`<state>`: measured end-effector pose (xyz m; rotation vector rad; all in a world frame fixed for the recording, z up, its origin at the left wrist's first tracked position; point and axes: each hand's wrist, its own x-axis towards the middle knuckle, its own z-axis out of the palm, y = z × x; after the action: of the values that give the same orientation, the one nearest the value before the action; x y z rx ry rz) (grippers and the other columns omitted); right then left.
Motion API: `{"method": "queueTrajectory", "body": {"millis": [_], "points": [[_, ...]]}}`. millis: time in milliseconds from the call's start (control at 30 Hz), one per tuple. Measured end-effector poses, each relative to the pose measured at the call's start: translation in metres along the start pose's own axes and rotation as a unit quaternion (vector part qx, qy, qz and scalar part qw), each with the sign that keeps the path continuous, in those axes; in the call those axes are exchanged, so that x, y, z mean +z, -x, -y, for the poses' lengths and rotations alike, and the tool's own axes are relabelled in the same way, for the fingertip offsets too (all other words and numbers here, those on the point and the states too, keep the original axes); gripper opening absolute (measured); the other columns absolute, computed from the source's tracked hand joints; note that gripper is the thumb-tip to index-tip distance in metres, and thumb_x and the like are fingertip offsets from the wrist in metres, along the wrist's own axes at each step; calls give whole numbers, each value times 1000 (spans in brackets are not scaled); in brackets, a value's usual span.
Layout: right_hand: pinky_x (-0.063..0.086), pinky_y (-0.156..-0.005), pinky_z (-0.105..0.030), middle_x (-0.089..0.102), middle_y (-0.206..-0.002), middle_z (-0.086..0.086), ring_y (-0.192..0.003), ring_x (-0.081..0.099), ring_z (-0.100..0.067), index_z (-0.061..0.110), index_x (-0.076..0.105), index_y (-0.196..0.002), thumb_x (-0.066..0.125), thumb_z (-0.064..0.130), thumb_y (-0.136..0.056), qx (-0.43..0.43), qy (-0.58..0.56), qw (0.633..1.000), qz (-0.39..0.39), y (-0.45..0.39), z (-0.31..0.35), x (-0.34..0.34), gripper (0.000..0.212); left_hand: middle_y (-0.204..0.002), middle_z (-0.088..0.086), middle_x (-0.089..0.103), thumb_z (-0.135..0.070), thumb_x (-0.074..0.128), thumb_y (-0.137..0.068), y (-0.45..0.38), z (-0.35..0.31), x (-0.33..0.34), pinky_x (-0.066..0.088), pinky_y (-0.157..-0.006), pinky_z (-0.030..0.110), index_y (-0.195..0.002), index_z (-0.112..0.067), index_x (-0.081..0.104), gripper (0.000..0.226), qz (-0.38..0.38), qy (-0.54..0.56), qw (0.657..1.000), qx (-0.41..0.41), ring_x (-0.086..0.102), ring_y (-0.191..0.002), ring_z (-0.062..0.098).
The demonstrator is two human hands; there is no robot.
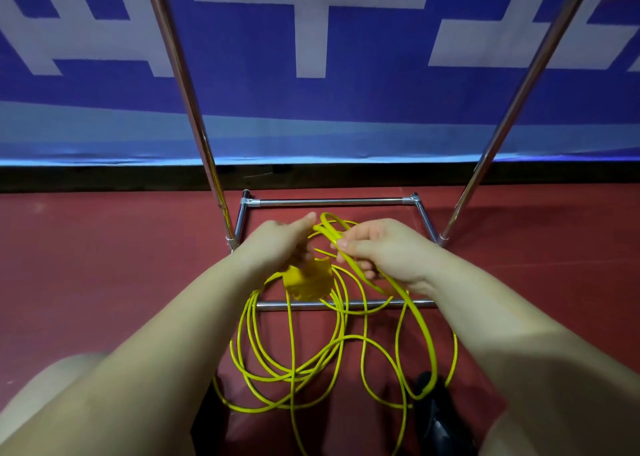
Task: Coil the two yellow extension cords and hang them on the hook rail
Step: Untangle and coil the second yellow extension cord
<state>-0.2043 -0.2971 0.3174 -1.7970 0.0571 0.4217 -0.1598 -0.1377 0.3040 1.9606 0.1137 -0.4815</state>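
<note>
Both hands are raised over a red floor [104, 265], meeting just above the chrome base frame [329, 202] of a metal rack. The left hand [280, 240] has its fingers curled around a bundle of yellow extension cord [294, 351] and grips it, thumb stretched forward along the top. Directly under this hand hangs the cord's flat yellow socket block [306, 282], partly hidden by the fingers.

The right hand [384, 251] pinches a doubled strand of the same yellow cord between thumb and curled fingers. From that pinch a short loop arches up and across towards the left thumb, and a longer run slides down under the wrist and sweeps along the forearm towards the near edge of the floor.

Below the hands the rest of the cord hangs and lies in several loose, overlapping loops, not yet a tidy coil. The loops cross over the nearer chrome crossbar [346, 305] of the frame and spread onto the floor between the person's knees. Whether these loops belong to one cord or two cannot be told.

A black object [429, 403] sits on the floor near the lower right, with one yellow loop passing around its top; what it is cannot be made out.

Two slanting chrome uprights [194, 116] rise from the frame's sides towards the top of the view. Behind them, along the far edge of the floor, stands a blue and white banner [311, 39] above a dark baseboard.
</note>
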Motion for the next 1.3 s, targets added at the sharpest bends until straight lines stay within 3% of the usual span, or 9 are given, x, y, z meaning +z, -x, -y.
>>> {"method": "queueTrajectory", "body": {"millis": [133, 333, 467, 633, 767, 900, 1033, 1133, 1300], "points": [[37, -43, -15, 46, -50, 2, -40, 37, -2, 7, 63, -90, 55, 12, -93, -15, -18, 999, -24, 0, 1, 6, 10, -59, 0, 67, -42, 39, -98, 3, -6, 7, 49, -64, 25, -80, -10, 61, 42, 141, 281, 943, -111, 66, -54, 12], [49, -45, -17, 56, -67, 2, -51, 50, -5, 16, 63, -92, 62, 16, -88, -66, 39, 991, -109, 0, 5, 2, 3, -53, -2, 65, -20, 31, -103, -1, -13, 3, 54, -57, 25, -83, -13, 53, 31, 78, 433, 891, -109, 66, -48, 10], [50, -45, -17, 58, -65, 2, -50, 53, -8, 14, 67, -94, 64, 18, -87, -77, 127, 972, -182, -1, 4, -13, 8, -39, -8, 39, -20, 31, -102, -7, -11, 0, 52, -50, 23, -83, -11, 56, 32, 60, 426, 897, -100, 44, -35, 6], [50, -51, -18, 56, -57, 3, -39, 54, -4, 16, 68, -86, 58, 23, -91, -44, 176, 955, -237, -2, 3, -35, 13, -40, -10, 28, -26, 32, -103, -7, -7, -5, 29, -44, 17, -87, -10, 58, 35, 76, 301, 950, -39, 26, -34, 3], [50, -45, -17, 57, -67, -4, -43, 54, -4, 0, 67, -96, 57, 15, -92, 6, 52, 974, -221, -2, 4, -38, 19, -48, -6, 44, -25, 33, -103, -2, -4, -6, 37, -42, 18, -87, -10, 62, 37, 123, 155, 980, 1, 38, -38, 5], [47, -48, -15, 61, -66, -2, -41, 56, -1, 7, 66, -90, 60, 17, -90, 44, -24, 980, -195, -2, 8, -32, 12, -66, 3, 69, -22, 33, -103, 7, -4, 2, 53, -55, 20, -91, -8, 62, 35, 191, 139, 972, 2, 64, -58, 10], [36, -38, -11, 65, -61, 4, -39, 48, 1, 9, 65, -87, 62, 22, -88, 95, -99, 971, -198, -9, 7, -30, 13, -88, 6, 71, -22, 36, -102, 11, 0, 14, 52, -70, 24, -94, -9, 63, 32, 235, 119, 965, 9, 67, -78, 15], [41, -36, -12, 65, -51, 5, -38, 56, -1, 12, 60, -78, 61, 20, -89, 135, -251, 941, -184, -12, 8, -31, 14, -100, 10, 69, -21, 38, -101, 14, 3, 20, 52, -75, 23, -107, -4, 62, 31, 260, 97, 961, 19, 66, -85, 14], [47, -38, -15, 65, -49, 1, -42, 62, -5, 8, 58, -78, 57, 16, -91, 142, -374, 898, -182, -12, 6, -33, 16, -79, 2, 72, -19, 37, -101, 20, 1, 22, 55, -66, 21, -99, -7, 62, 28, 299, 105, 948, 29, 69, -73, 12]]}}
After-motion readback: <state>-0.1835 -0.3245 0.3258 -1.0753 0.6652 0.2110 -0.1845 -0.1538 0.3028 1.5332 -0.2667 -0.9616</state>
